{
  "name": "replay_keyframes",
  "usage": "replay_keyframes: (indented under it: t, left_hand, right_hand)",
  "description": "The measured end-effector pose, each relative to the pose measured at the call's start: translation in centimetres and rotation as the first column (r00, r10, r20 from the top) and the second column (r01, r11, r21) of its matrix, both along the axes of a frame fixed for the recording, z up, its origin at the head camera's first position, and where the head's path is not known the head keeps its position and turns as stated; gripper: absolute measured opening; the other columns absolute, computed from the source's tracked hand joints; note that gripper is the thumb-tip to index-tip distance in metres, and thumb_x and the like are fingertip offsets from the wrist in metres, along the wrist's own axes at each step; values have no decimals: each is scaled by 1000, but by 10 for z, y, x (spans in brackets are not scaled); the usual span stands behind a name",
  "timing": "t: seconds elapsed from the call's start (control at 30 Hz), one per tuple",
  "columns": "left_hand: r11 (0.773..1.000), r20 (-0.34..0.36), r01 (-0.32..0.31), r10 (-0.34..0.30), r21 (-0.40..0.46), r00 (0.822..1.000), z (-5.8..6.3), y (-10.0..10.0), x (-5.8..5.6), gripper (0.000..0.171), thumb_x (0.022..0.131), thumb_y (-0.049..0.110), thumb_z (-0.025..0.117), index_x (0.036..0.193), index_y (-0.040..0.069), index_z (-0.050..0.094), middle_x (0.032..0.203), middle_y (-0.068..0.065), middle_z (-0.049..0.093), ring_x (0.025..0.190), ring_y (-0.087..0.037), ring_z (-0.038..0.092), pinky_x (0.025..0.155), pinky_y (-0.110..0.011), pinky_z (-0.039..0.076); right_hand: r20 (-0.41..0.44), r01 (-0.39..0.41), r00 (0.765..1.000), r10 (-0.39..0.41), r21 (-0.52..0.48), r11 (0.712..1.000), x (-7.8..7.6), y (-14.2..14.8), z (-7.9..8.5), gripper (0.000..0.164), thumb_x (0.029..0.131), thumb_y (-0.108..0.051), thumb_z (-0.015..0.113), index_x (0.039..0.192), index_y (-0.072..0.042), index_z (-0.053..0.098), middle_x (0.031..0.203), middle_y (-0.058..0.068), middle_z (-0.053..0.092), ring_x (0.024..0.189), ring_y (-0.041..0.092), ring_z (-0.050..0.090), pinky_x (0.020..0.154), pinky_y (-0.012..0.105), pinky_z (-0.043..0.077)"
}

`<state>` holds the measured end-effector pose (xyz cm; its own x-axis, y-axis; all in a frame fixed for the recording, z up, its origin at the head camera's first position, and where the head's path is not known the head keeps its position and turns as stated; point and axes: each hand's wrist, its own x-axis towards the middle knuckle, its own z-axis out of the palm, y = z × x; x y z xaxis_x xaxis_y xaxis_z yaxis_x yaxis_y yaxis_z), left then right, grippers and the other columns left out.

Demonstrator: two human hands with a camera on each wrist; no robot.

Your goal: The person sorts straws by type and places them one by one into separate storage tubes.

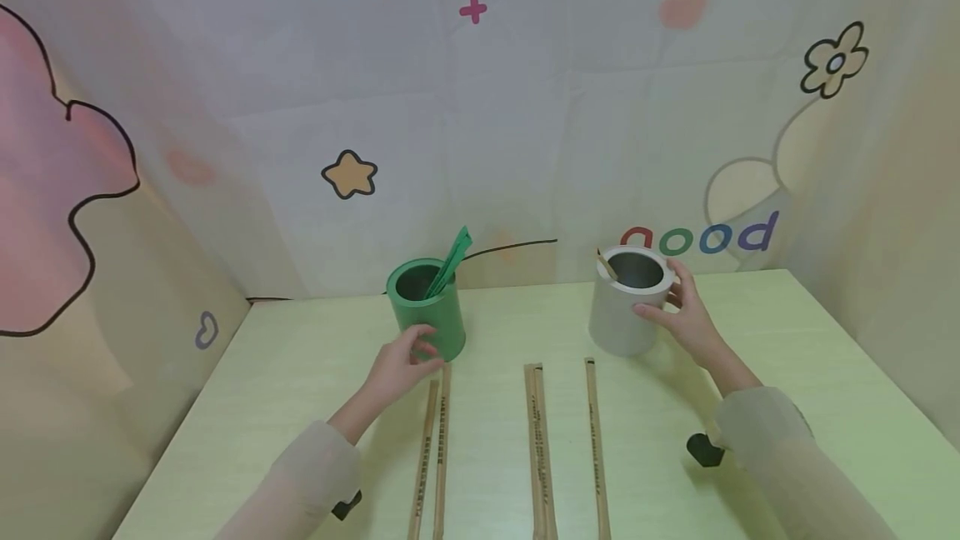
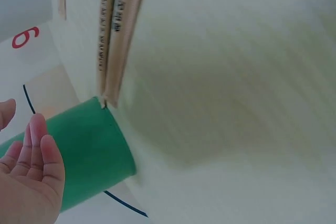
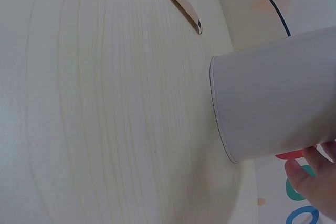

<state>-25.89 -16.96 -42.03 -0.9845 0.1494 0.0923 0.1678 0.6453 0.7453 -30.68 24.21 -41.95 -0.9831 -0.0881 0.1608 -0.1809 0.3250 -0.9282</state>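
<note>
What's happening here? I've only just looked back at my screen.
A person has both arms over the table. The right grip is curved around the side of the white cup; how firmly it holds is unclear. The left grip is at the front of the green cup, fingers relaxed, holding nothing. Both cups stand upright: green sticks lean in the green one, a brown stick in the white. Five brown sticks lie in front.

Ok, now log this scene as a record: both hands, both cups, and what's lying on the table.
Left hand: by the green cup, contact unclear
Right hand: curled round the white cup's side
Green cup: upright, slim green contents sticking out
White cup: upright, slim brown stick leaning inside
Table: slim brown packets: two left, two middle, one right
</note>
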Motion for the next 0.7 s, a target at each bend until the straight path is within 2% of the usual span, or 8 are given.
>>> replay_keyframes:
  t: [0.17,0.4,0.57,0.7]
  left_hand:
    - [1000,31,15,-14,-11,999,-11,-9,9,43,78,15,65,118,8,50,90,-5,64,72,-14,59,67,-30,48]
    - [997,70,74,-72,-35,995,-27,-15,19,42,79,13,64,117,4,49,85,-3,63,69,-12,59,63,-25,47]
    - [994,104,93,-87,-51,991,-33,-16,24,44,78,13,65,118,4,48,86,-3,63,73,-14,60,64,-26,47]
    - [994,121,100,-95,-33,988,-35,-16,28,43,78,12,65,118,4,48,86,-5,63,74,-14,60,64,-27,47]
  right_hand:
    - [0,-3,1000,3,1,1000,0,1,0,91,82,-21,62,142,-19,-7,144,22,12,127,45,20,97,59,27]
    - [-1,-5,1000,5,1,1000,-1,1,-3,91,82,-23,63,142,-19,-6,144,22,12,127,44,20,96,59,27]
    - [-3,-9,1000,9,4,1000,-1,0,-2,91,82,-23,62,142,-20,-6,144,23,13,127,45,20,96,60,27]
    - [-2,-7,1000,7,6,1000,0,0,-1,91,82,-23,63,142,-20,-6,144,23,13,126,45,20,96,60,27]
